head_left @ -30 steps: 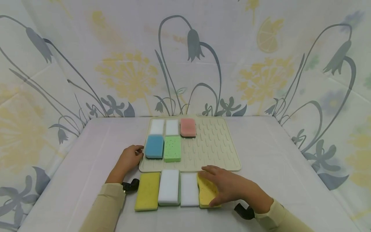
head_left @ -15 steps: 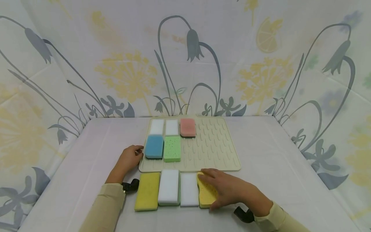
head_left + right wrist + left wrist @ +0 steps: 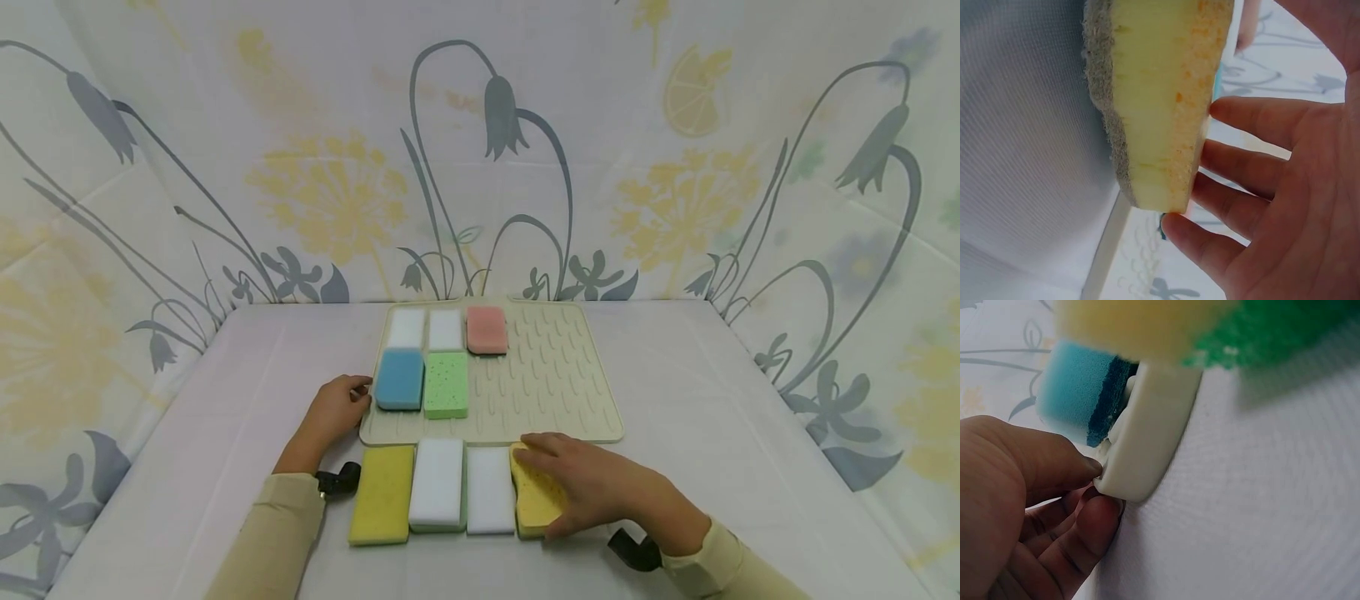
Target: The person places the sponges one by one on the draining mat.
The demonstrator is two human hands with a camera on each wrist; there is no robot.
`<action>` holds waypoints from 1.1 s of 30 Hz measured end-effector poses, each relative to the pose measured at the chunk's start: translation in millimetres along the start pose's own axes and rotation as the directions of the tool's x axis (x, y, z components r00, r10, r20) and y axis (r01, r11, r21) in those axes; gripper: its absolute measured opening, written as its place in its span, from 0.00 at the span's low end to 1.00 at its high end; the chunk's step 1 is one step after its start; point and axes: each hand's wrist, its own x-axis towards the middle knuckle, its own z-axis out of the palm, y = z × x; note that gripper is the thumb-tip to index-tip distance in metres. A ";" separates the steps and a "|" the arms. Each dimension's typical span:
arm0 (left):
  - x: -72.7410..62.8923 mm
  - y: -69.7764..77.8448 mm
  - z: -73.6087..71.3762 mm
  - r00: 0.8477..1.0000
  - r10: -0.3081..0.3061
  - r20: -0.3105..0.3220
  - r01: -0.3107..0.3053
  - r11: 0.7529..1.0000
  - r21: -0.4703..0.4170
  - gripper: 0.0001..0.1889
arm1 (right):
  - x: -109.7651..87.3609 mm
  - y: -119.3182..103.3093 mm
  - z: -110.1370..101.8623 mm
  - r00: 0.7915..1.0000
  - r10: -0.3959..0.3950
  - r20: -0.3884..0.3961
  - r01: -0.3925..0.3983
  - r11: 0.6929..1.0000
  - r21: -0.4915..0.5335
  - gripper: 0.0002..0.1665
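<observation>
My left hand (image 3: 336,410) pinches the left rim of a cream ribbed drying mat (image 3: 543,383). In the left wrist view, the thumb lies on the rim (image 3: 1154,431) and the curled fingers are at its underside. My right hand (image 3: 600,485) is spread over a wavy-edged yellow sponge (image 3: 537,504) in front of the mat. Seen from the right wrist, its fingertips touch or nearly touch the upper face of that sponge (image 3: 1154,106), which has a grey scouring underside. On the mat lie two white sponges (image 3: 407,327), a pink sponge (image 3: 487,329), a blue sponge (image 3: 400,379) and a green sponge (image 3: 446,385).
Left of the wavy sponge, in one row, are a white sponge (image 3: 491,492), a white sponge with a green underside (image 3: 437,483) and a flat yellow sponge (image 3: 381,496). A flowered cloth (image 3: 480,167) hangs behind the white-covered table (image 3: 675,375).
My right thumb draws back slightly from the front of the wavy yellow sponge, and the hand shifts a little. The left hand and the other sponges stay where they were.
</observation>
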 end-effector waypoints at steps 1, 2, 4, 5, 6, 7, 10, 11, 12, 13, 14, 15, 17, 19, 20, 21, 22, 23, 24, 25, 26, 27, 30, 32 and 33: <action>0.0 0.1 0.0 1.000 0.000 0.000 0.000 1.000 0.000 0.21 | -0.3 -0.2 -1.2 1.000 0.000 0.003 0.000 1.000 -0.002 0.57; 0.0 0.0 0.1 1.000 0.000 -0.002 0.000 1.000 0.001 0.21 | -0.6 -0.5 -2.5 1.000 0.001 0.006 -0.001 1.000 -0.002 0.57; 0.1 -0.1 0.3 1.000 -0.001 -0.003 0.001 1.000 0.003 0.21 | -1.3 -1.3 -5.3 1.000 0.003 0.007 -0.003 1.000 -0.003 0.56; 0.1 -0.3 0.4 1.000 -0.001 -0.003 0.001 1.000 0.002 0.21 | -1.7 -1.8 -6.8 1.000 0.005 0.007 -0.005 1.000 -0.004 0.56; 0.2 -0.5 0.5 1.000 0.000 -0.003 0.000 1.000 0.002 0.21 | -2.1 -2.2 -8.2 1.000 0.007 0.006 -0.007 1.000 -0.002 0.55; 0.3 -0.8 0.7 1.000 -0.001 -0.003 0.001 1.000 0.001 0.21 | -2.5 -2.8 -9.8 1.000 0.009 0.005 -0.009 1.000 -0.006 0.55; 0.4 -1.1 0.8 1.000 -0.002 -0.002 0.002 1.000 0.000 0.21 | -3.1 -3.9 -14.5 1.000 0.015 0.001 -0.015 1.000 -0.008 0.55; 0.5 -1.2 0.8 1.000 -0.003 0.000 0.003 1.000 -0.001 0.21 | -3.4 -4.4 -16.3 1.000 0.017 0.000 -0.017 1.000 -0.007 0.55; 0.5 -1.1 0.7 1.000 -0.003 0.001 0.003 1.000 -0.001 0.21 | -3.4 -4.5 -17.8 1.000 0.019 0.000 -0.019 1.000 -0.005 0.55; 0.4 -0.9 0.6 1.000 -0.004 0.001 0.004 1.000 0.000 0.21 | -3.3 -4.6 -19.4 1.000 0.020 -0.001 -0.020 1.000 -0.008 0.55; 0.2 -0.6 0.4 1.000 -0.003 0.000 0.003 1.000 0.000 0.21 | -3.1 -4.5 -21.0 1.000 0.019 -0.002 -0.019 1.000 -0.009 0.54; 0.1 -0.5 0.3 1.000 -0.001 -0.001 0.001 1.000 0.000 0.21 | -2.8 -4.3 -22.4 1.000 0.016 -0.005 -0.016 1.000 -0.013 0.54; -0.4 0.1 0.0 1.000 0.004 -0.003 -0.004 1.000 -0.001 0.21 | -2.0 -3.5 -25.4 1.000 0.011 -0.013 -0.011 1.000 -0.025 0.54; -1.0 0.8 -0.6 1.000 0.004 -0.004 -0.004 1.000 -0.003 0.21 | -0.1 -2.2 -28.2 1.000 -0.001 -0.021 0.000 0.999 -0.041 0.55; -1.1 0.8 -0.9 1.000 0.004 -0.005 -0.004 1.000 -0.004 0.21 | 1.2 -1.6 -29.8 1.000 -0.005 -0.026 0.004 0.999 -0.045 0.55; -1.2 0.9 -1.1 1.000 0.002 -0.003 -0.002 1.000 -0.005 0.21 | 2.6 -1.1 -31.5 1.000 -0.007 -0.028 0.006 0.999 -0.048 0.55; -1.3 1.0 -1.3 1.000 -0.002 -0.001 0.002 1.000 -0.009 0.21 | 4.1 -0.5 -33.1 0.999 -0.010 -0.031 0.008 0.998 -0.054 0.55; -1.3 1.0 -1.3 1.000 -0.006 0.002 0.006 1.000 -0.011 0.21 | 5.5 -0.3 -35.1 0.999 -0.012 -0.033 0.010 0.999 -0.053 0.56; -1.3 0.9 -1.2 1.000 -0.011 0.006 0.011 1.000 -0.013 0.22 | 7.0 0.2 -36.9 0.999 -0.015 -0.035 0.013 0.998 -0.056 0.56; -1.1 0.6 -1.1 1.000 -0.012 0.008 0.012 1.000 -0.015 0.22 | 8.5 0.4 -38.9 0.999 -0.016 -0.035 0.014 0.998 -0.056 0.56; -1.0 0.4 -0.8 1.000 -0.012 0.010 0.012 1.000 -0.016 0.22 | 9.9 0.8 -40.9 0.999 -0.017 -0.037 0.014 0.998 -0.057 0.56; -0.8 0.1 -0.5 1.000 -0.013 0.012 0.013 1.000 -0.017 0.22 | 11.3 1.2 -42.9 0.999 -0.020 -0.039 0.018 0.998 -0.057 0.56; -0.3 -0.2 0.2 1.000 -0.012 0.010 0.013 1.000 -0.018 0.21 | 15.7 3.0 -48.9 0.998 -0.029 -0.047 0.026 0.998 -0.062 0.57; -0.1 0.2 0.2 1.000 -0.014 0.008 0.014 1.000 -0.021 0.21 | 19.2 4.5 -52.2 0.998 -0.033 -0.053 0.029 0.997 -0.067 0.57; -0.2 0.5 0.1 1.000 -0.015 0.008 0.015 1.000 -0.025 0.21 | 21.1 5.4 -53.7 0.998 -0.033 -0.057 0.029 0.997 -0.070 0.57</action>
